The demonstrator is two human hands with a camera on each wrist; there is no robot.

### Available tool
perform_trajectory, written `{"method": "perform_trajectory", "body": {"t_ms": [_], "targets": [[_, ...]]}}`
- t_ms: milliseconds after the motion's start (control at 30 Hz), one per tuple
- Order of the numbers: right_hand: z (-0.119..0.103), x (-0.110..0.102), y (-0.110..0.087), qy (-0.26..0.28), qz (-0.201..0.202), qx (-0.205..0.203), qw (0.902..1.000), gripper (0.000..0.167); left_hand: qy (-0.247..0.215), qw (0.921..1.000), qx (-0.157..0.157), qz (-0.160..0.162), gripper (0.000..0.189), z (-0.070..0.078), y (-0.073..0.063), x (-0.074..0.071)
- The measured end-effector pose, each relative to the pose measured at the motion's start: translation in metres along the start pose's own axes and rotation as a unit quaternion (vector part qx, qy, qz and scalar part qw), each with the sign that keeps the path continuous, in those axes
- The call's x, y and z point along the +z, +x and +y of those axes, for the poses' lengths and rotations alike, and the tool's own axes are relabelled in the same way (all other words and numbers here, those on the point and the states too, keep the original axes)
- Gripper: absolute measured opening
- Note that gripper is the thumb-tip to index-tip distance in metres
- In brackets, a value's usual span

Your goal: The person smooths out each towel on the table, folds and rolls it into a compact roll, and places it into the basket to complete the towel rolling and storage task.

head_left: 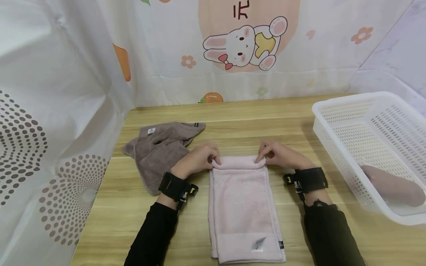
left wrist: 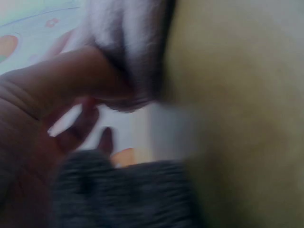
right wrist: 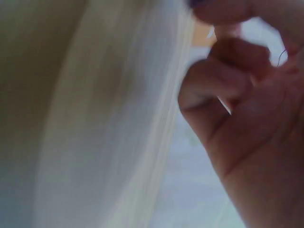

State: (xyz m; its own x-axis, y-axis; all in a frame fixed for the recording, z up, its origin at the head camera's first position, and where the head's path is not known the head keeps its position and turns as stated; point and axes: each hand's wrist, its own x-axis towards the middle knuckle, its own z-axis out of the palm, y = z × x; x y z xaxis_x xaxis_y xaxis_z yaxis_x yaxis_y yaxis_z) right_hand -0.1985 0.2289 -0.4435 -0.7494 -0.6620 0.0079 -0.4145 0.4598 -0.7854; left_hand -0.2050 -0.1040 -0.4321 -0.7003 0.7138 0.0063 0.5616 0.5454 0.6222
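A pale pink towel point(head_left: 244, 207) lies lengthwise on the table, its far end rolled over into a thick band. My left hand point(head_left: 201, 159) pinches the left end of that roll between thumb and fingers. At the roll's right end my right hand point(head_left: 281, 154) pinches the cloth the same way. In the left wrist view the towel's layered edge point(left wrist: 137, 42) sits against my thumb. The right wrist view has my curled fingers point(right wrist: 213, 90), with the pinched cloth mostly out of frame.
A crumpled brown towel point(head_left: 161, 147) lies to the left, close to my left forearm. On the right stands a white perforated basket point(head_left: 346, 173) with a rolled brown towel point(head_left: 394, 186) inside. A printed curtain point(head_left: 159, 85) hangs behind the wooden table point(head_left: 253, 125).
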Motion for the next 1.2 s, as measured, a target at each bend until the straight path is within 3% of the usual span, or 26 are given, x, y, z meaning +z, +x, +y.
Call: {"method": "perform_trajectory", "body": {"t_ms": [200, 567, 667, 733, 867, 1000, 1200], "targets": [[0.004, -0.003, -0.010, 0.028, -0.027, 0.020, 0.9991, 0.029, -0.001, 0.9991, -0.030, -0.030, 0.027, 0.006, -0.007, -0.007], [0.004, -0.005, -0.010, 0.057, -0.035, 0.026, 0.9974, 0.014, -0.023, 0.9986, -0.040, -0.027, 0.002, 0.002, -0.005, -0.006], [0.001, -0.005, -0.007, 0.052, -0.031, 0.023, 0.9979, 0.013, -0.028, 0.9978, -0.057, -0.019, 0.012, -0.002, -0.003, -0.005], [-0.002, -0.005, -0.005, 0.029, -0.030, 0.028, 0.9987, 0.022, -0.028, 0.9966, -0.075, -0.022, 0.022, -0.003, -0.003, -0.005], [-0.012, -0.004, -0.004, -0.019, -0.041, 0.061, 0.9971, 0.039, -0.015, 0.9941, -0.094, -0.051, 0.041, -0.002, -0.004, -0.005], [-0.019, -0.002, -0.003, -0.034, -0.050, 0.058, 0.9965, 0.029, 0.006, 0.9939, -0.088, -0.066, 0.038, 0.002, -0.003, -0.004], [-0.019, 0.003, 0.000, -0.066, -0.011, 0.015, 0.9977, 0.026, 0.015, 0.9986, -0.046, -0.019, 0.023, 0.001, 0.001, 0.001]]}}
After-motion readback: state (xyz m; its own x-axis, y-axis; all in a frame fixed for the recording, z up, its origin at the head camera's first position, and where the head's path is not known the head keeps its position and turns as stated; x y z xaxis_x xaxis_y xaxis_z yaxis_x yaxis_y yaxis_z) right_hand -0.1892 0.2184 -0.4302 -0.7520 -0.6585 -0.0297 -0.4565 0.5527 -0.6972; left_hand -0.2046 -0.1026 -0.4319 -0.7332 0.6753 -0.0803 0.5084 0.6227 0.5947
